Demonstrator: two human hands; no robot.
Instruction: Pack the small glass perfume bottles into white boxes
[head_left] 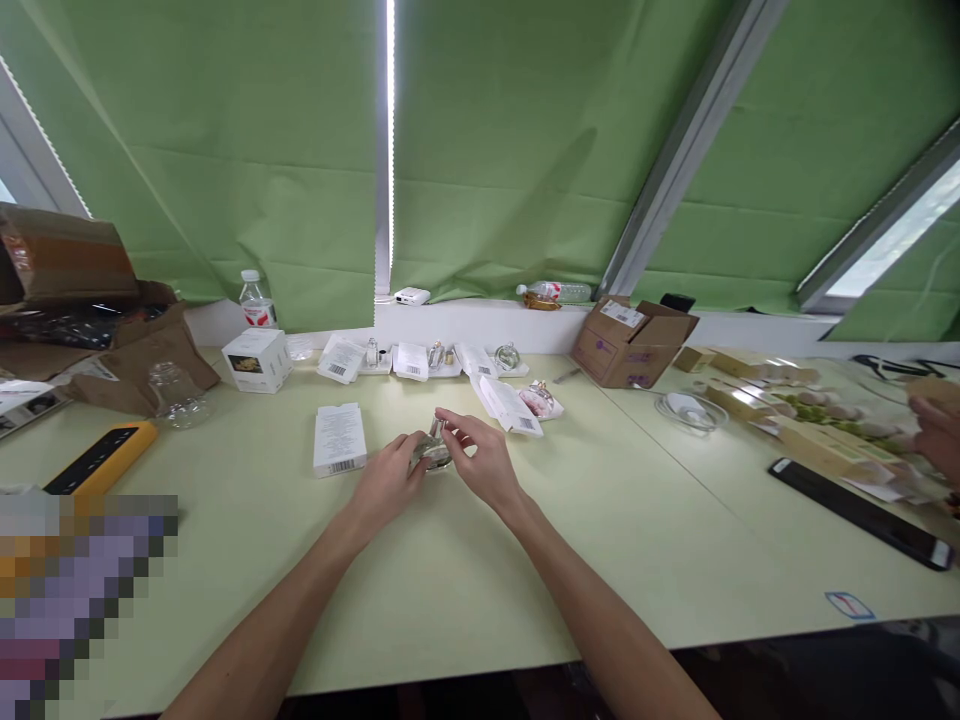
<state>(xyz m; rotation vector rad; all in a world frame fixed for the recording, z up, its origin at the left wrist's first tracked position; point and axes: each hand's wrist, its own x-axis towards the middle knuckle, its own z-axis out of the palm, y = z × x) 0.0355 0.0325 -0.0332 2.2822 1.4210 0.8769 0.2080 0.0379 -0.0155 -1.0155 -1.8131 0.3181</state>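
Observation:
A small clear glass bottle, like a perfume bottle (433, 455), is between my two hands above the middle of the table. My left hand (390, 478) is closed around its left side. With thumb and fingers pinched, my right hand (484, 455) grips the shiny cap (438, 424) on top. Fingers cover part of the bottle. To the left of my left hand, a white printed box (339, 440) lies flat. Behind my hands, opened white boxes (412, 361) lie in a row beside small bottles (507, 356). A round pinkish bottle (538, 398) rests on white packaging to the right.
A white cube box (256, 361) and a yellow-black device (105, 462) are on the left. A cardboard carton (631, 342) stands back right, near a coiled white cable (690, 410). A black bar (859, 512) lies right. Another person's hand (937, 430) shows at the right edge.

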